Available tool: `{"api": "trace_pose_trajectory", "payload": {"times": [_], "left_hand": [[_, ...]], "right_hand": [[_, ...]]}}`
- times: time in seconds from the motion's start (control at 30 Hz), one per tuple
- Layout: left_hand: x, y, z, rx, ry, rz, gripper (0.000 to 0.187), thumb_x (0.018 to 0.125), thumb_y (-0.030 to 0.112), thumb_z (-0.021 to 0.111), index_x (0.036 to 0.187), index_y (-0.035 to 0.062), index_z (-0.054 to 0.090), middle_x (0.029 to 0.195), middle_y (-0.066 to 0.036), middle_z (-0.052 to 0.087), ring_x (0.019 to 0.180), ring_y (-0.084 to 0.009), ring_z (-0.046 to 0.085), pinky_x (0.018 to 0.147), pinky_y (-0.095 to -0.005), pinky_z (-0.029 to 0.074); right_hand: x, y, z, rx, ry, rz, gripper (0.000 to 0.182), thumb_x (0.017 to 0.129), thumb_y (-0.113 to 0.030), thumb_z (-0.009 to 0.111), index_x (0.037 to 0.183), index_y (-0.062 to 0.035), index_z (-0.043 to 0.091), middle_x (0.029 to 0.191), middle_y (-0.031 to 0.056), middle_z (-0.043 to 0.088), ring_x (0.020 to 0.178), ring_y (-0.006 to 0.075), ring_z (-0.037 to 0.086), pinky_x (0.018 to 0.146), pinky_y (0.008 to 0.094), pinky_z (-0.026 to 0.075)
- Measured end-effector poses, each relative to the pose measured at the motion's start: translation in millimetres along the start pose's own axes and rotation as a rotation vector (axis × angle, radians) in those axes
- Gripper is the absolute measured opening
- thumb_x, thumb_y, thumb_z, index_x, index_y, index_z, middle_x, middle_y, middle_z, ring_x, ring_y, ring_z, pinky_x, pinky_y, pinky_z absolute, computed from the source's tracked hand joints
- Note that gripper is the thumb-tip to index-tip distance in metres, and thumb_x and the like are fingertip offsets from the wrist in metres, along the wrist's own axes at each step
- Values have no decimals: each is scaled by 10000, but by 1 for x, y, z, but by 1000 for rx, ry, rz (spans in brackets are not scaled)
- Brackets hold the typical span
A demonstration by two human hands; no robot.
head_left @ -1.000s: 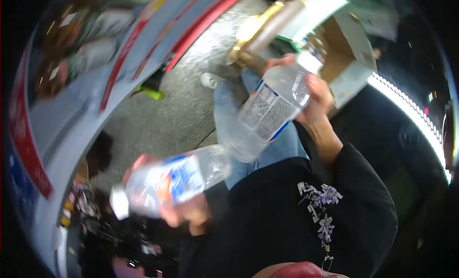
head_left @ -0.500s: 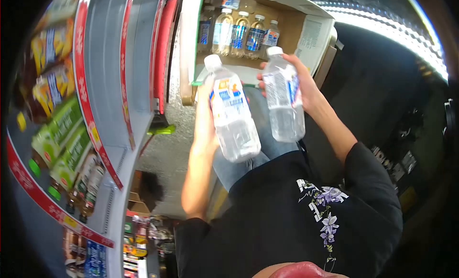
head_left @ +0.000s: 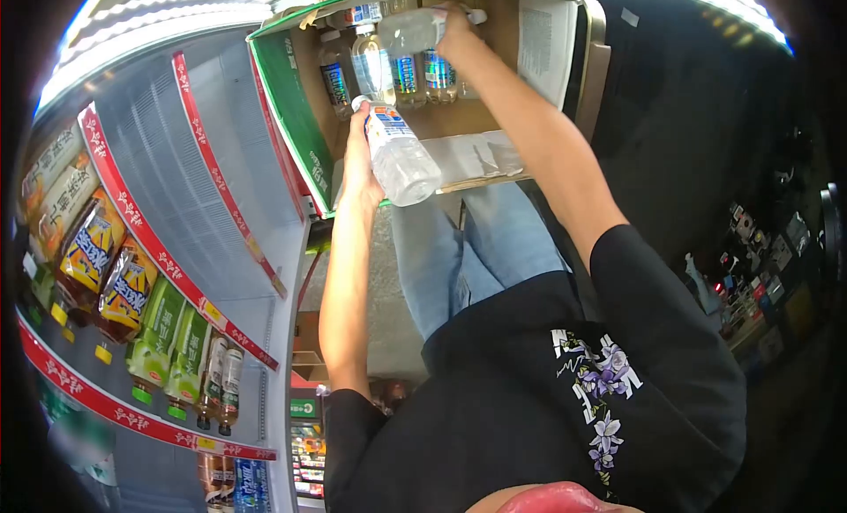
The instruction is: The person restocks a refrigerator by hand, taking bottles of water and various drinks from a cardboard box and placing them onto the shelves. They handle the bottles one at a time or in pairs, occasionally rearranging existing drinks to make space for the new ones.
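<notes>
My left hand (head_left: 358, 164) is closed around a clear water bottle (head_left: 404, 164) with a white cap and an orange-and-blue label. That bottle tilts at the near edge of a cardboard box (head_left: 291, 116), its cap pointing away from me. Inside the box, my right hand (head_left: 455, 35) grips a second clear bottle (head_left: 408, 33) near its white-capped end. It lies sideways above several standing bottles (head_left: 374, 67) with blue-and-silver labels. My right fingers are partly hidden behind the hand.
Left of the box stands a white shelf unit with red price strips (head_left: 141, 226). One tier holds brown tea bottles (head_left: 128, 288), green bottles (head_left: 159, 332) and slim dark-capped bottles (head_left: 229, 389). Blue packs (head_left: 251, 486) sit lower. Assorted small items (head_left: 750, 248) lie in the dark at right.
My right hand has carried its bottle forward into the box and turned it sideways. My left hand still holds its bottle, now closer to the box edge. The view has shifted.
</notes>
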State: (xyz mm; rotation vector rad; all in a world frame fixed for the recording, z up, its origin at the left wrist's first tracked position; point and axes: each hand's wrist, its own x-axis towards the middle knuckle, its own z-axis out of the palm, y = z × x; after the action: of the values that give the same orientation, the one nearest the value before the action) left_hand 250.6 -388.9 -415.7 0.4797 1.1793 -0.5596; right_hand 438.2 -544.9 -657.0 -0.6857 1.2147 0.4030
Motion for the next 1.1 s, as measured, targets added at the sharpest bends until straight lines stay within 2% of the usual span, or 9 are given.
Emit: {"api": "trace_pose_trajectory", "payload": {"times": [0.63,0.7,0.73,0.77,0.8,0.9,1.0,1.03,1.1], "left_hand": [[26,-1,-18,-5,77,152,514,933,548,676,1203,112,627,1122,-79,701,1007,-236,682,942,-436,540],[27,2,-20,4,61,132,507,936,543,675,1206,117,627,1113,-77,702,994,-238,687,932,-433,546],[26,1,-18,15,51,123,499,939,538,673,1209,121,626,1104,-76,703,981,-241,692,922,-430,551],[18,3,-11,16,86,143,476,949,525,666,1211,130,627,1085,-68,708,967,-236,698,908,-425,559],[20,2,-12,19,94,139,476,949,525,666,1211,130,627,1085,-68,708,967,-236,698,908,-425,559],[25,1,-19,17,123,155,467,953,510,666,1209,121,629,1080,-57,710,975,-216,693,920,-417,552],[25,0,-22,-10,115,152,464,958,504,663,1211,117,626,1069,-52,707,995,-210,688,924,-413,552],[28,0,-26,-9,118,155,464,958,504,663,1211,117,626,1069,-52,707,995,-210,688,924,-413,552],[27,3,-27,-31,52,211,604,901,444,762,1356,146,498,1175,-58,663,1077,-206,662,944,-447,549]], "right_hand": [[-48,-1,-27,-1396,58,-944,530,854,-188,760,1361,-137,614,1184,195,674,984,348,689,857,418,574],[-57,31,-33,-1537,168,-822,627,783,-356,863,1306,-104,627,1080,152,715,990,285,688,858,407,555],[-85,35,-22,-1315,-166,-615,740,755,-403,884,1293,16,597,1132,167,706,1020,291,678,908,412,534],[-80,39,-16,-1698,-101,-609,728,785,-558,786,1226,0,632,1150,207,722,1055,342,715,966,452,545],[-90,46,-10,-1601,-230,-483,920,692,-620,839,1314,11,592,1229,206,695,1128,323,688,969,409,538],[-111,87,6,-1456,-246,-511,927,723,-609,843,1363,1,564,1321,200,643,1178,274,653,1000,384,519],[-121,82,9,-1024,-553,23,854,864,-550,771,1448,8,498,1332,225,617,1215,271,631,1042,372,500],[-126,80,10,-973,-558,114,778,923,-511,726,1512,-68,478,1408,190,588,1249,264,607,1061,389,485],[-127,72,5,-1208,-637,11,741,934,-508,713,1522,-121,484,1460,150,558,1280,263,584,1085,395,462]]}}
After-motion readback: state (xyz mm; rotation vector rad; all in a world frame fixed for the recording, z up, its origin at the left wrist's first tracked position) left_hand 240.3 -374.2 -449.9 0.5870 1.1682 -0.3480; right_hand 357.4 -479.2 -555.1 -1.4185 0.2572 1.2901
